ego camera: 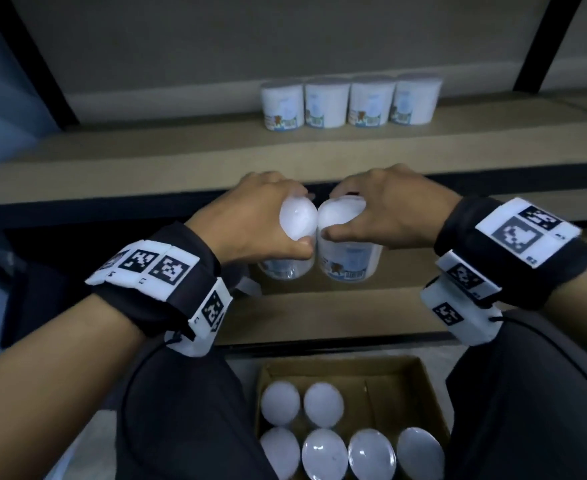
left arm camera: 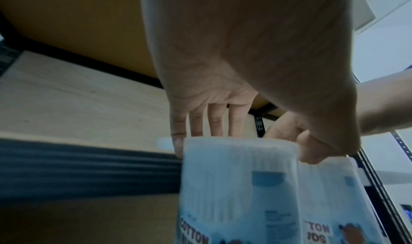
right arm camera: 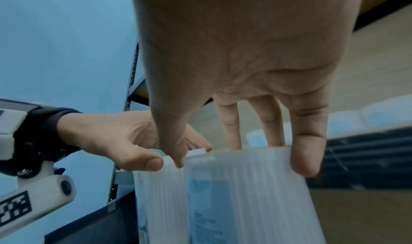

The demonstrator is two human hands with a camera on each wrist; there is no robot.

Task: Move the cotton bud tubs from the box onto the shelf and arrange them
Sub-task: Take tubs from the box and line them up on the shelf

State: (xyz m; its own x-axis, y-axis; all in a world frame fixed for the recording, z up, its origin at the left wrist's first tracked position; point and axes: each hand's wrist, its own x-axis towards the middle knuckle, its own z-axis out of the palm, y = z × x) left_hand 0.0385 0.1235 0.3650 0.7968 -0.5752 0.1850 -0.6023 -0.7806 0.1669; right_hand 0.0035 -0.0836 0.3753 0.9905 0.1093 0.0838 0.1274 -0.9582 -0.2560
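Note:
My left hand [ego camera: 268, 216] grips a clear cotton bud tub [ego camera: 294, 244] by its white lid from above; the same left tub [left arm camera: 236, 186] hangs below the fingers in the left wrist view. My right hand [ego camera: 378, 211] grips a second tub [ego camera: 349, 251] the same way, and this right tub [right arm camera: 247, 195] touches the other side by side. Both tubs hang in the air in front of the shelf edge. Several tubs [ego camera: 349, 102] stand in a row at the back of the wooden shelf [ego camera: 146, 157]. Several more tubs [ego camera: 323, 431] stand in the cardboard box [ego camera: 417, 382] below.
A lower shelf board [ego camera: 320, 310] lies beneath the held tubs. Black shelf posts [ego camera: 548, 39] rise at both sides. My knees in dark trousers [ego camera: 181, 410] flank the box. The shelf has bare wood in front of and beside the row.

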